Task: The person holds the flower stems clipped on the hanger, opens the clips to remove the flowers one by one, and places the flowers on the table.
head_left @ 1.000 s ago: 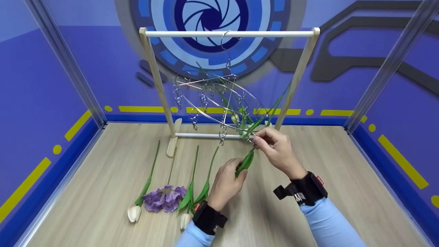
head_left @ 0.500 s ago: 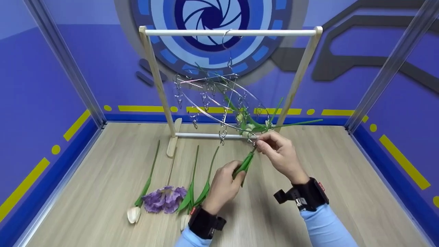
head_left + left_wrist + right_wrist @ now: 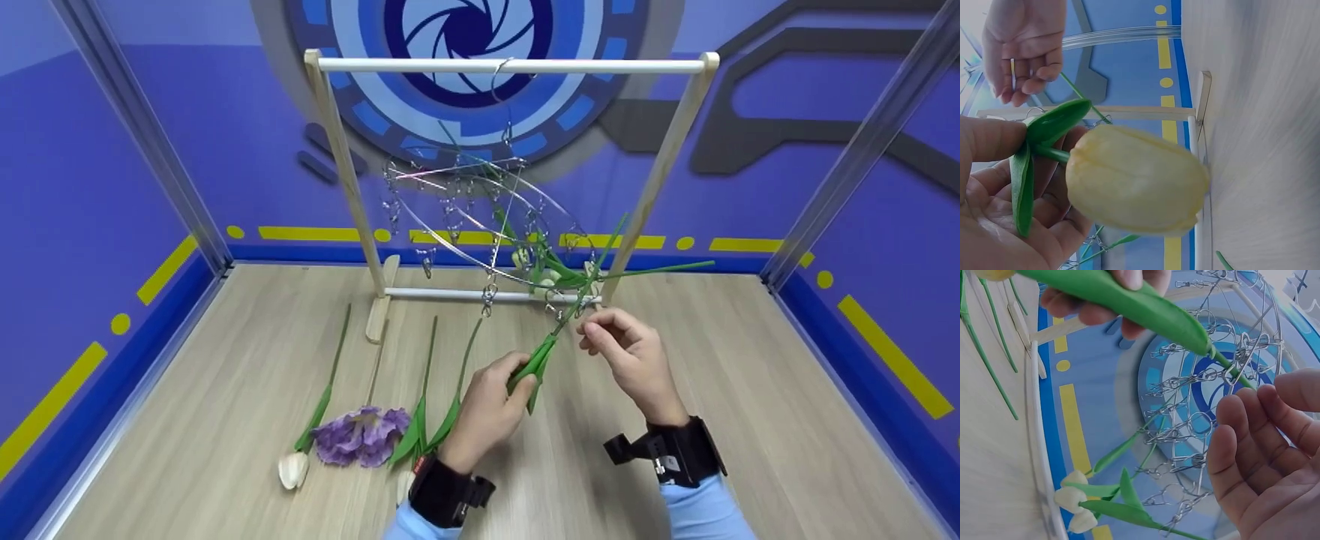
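Observation:
My left hand grips a cream tulip by its green leaves; its bloom shows large in the left wrist view. From there the stem slants up to the right, past the front clips of a round wire clip hanger. In the right wrist view the stem crosses a metal clip; whether the clip bites on it I cannot tell. My right hand hovers just right of the stem, fingers loosely curled with nothing visible between them. Other white tulips hang head-down from the hanger.
A wooden rack with a white top bar carries the hanger. On the tabletop at left lie a white tulip, a purple flower and more green stems, partly behind my left wrist. Blue panels surround the table.
My right hand has drawn away from the clip, right and down. A green stem at the hanger's right has swung outward. My left hand has stayed nearly still on the tulip.

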